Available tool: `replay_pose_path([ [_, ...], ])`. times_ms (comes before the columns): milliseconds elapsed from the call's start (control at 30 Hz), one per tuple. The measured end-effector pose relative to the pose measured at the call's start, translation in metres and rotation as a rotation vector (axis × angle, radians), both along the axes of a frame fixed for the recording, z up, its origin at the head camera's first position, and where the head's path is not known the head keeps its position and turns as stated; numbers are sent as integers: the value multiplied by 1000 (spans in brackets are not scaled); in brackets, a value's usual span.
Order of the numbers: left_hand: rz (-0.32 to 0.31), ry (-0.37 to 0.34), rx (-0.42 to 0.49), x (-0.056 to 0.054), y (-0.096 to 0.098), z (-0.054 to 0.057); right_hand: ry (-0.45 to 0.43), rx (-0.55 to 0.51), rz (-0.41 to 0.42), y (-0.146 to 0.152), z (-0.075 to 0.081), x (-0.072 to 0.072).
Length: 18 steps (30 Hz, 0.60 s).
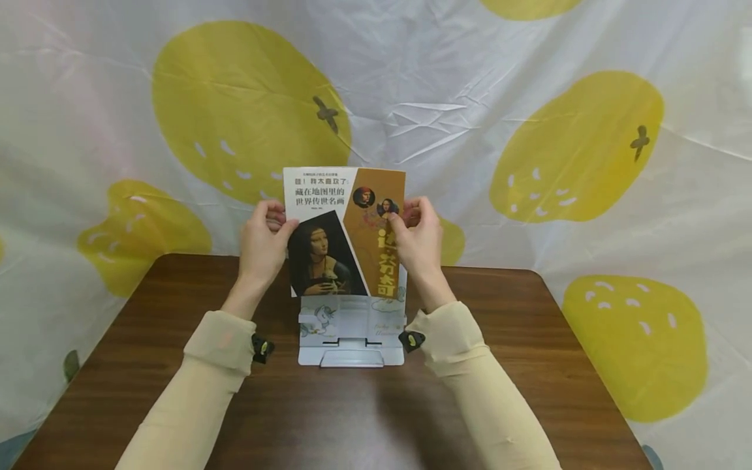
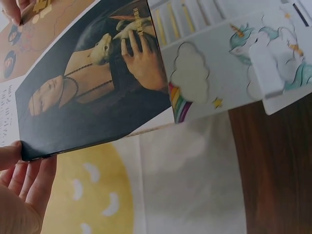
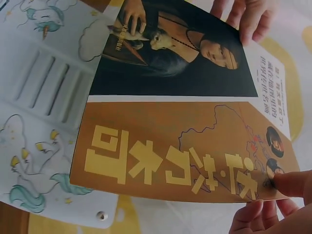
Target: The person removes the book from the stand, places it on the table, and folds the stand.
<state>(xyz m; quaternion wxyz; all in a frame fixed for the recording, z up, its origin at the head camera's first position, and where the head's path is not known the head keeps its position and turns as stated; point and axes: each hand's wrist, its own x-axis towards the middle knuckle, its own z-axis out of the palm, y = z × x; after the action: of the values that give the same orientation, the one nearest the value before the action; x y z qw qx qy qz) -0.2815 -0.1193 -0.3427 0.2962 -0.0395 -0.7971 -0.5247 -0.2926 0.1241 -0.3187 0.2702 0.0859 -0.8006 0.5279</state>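
A thin book (image 1: 376,261) with a brown and white cover and a portrait of a woman is held upright between both hands. My left hand (image 1: 266,241) pinches its left edge, thumb on the front cover and fingers behind. The right hand (image 1: 420,238) pinches the opposite edge the same way, its thumb near the small round portraits. Behind and below the book stands a white book stand (image 1: 352,320) printed with unicorns, a rainbow and clouds. The book overlaps the upper part of the stand, and its lower edge is above the stand's front ledge (image 1: 351,358).
The stand rests on a dark brown wooden table (image 1: 505,365). Behind the table hangs a white cloth (image 1: 423,78) with large yellow fruit shapes. A small black device (image 1: 262,348) is on the left wrist, and another black device (image 1: 412,340) on the right.
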Motion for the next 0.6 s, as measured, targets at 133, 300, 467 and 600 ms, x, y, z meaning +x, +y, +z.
replay_pose_path([
  [133,-16,-18,-12,3,-6,9,26,-6,37,-2,6,3],
  [300,-60,-67,-56,12,-16,19,57,-32,64,-6,7,9],
  [467,-66,-99,-102,22,-31,27,85,-57,93,-16,6,16],
  [600,-53,-119,-135,30,-47,32,107,-65,144,-29,6,17],
])
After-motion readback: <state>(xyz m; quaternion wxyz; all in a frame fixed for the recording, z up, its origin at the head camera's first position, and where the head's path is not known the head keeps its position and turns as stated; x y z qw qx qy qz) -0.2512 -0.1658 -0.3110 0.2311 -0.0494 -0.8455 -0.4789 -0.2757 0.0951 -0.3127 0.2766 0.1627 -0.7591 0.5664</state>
